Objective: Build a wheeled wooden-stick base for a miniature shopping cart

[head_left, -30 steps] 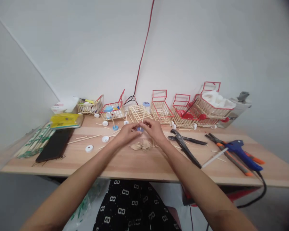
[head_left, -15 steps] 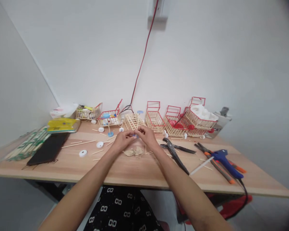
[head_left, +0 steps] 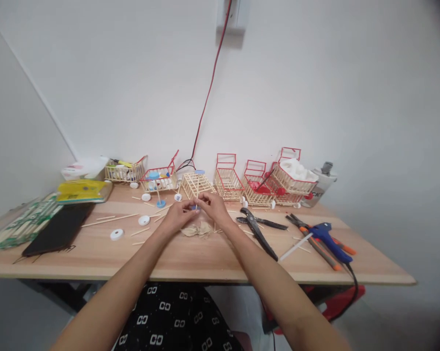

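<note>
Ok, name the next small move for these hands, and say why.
Probably press the stick gently onto the lower blue cap: the left hand and right hand both have fingers there, but whether it is fixed can't be seen.

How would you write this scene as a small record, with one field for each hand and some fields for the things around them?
Left hand: fingers at the lower blue cap; exact grip unclear
Right hand: pinching the wooden stick
Stick pose: roughly upright, upper blue cap at its top
Behind hands: plain stick basket, carts with red handles
Near hands: crumpled tan scrap
Left side: white caps, yellow packet
Right side: blue glue gun, pliers with orange-grey handles
</note>
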### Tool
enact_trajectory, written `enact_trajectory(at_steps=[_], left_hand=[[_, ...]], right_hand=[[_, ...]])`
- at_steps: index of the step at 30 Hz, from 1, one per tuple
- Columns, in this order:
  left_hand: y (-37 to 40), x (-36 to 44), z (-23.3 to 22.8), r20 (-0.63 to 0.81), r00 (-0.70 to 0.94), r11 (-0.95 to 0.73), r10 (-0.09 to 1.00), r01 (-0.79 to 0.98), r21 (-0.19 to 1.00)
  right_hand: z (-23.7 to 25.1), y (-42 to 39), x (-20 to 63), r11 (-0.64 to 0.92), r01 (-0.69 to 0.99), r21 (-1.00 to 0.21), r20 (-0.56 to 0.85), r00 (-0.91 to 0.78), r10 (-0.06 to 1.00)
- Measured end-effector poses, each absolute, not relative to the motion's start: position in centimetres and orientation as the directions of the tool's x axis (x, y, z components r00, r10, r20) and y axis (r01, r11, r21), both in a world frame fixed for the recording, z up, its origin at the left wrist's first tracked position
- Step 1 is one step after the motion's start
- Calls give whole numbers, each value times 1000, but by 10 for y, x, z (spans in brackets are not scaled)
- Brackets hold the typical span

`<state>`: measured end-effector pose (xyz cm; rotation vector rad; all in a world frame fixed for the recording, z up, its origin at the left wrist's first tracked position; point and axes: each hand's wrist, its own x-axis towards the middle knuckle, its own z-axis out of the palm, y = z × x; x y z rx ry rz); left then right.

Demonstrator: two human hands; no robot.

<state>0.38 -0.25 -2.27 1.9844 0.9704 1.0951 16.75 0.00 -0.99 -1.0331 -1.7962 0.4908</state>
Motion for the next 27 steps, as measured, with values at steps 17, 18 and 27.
enact_trajectory(at_steps=[17, 18, 27], left_hand=[[-3, 5, -21, 351, 349, -447, 869, 251, 858], [-3, 5, -21, 348, 350, -446, 870, 253, 859], [-1, 3, -24, 355, 344, -457, 869, 287, 842]], right_hand=[[-6, -2, 167, 532, 434, -727, 526, -146, 838], [-6, -1, 167, 532, 431, -728, 526, -145, 838], [-10, 0, 167, 543, 417, -728, 532, -154, 832]])
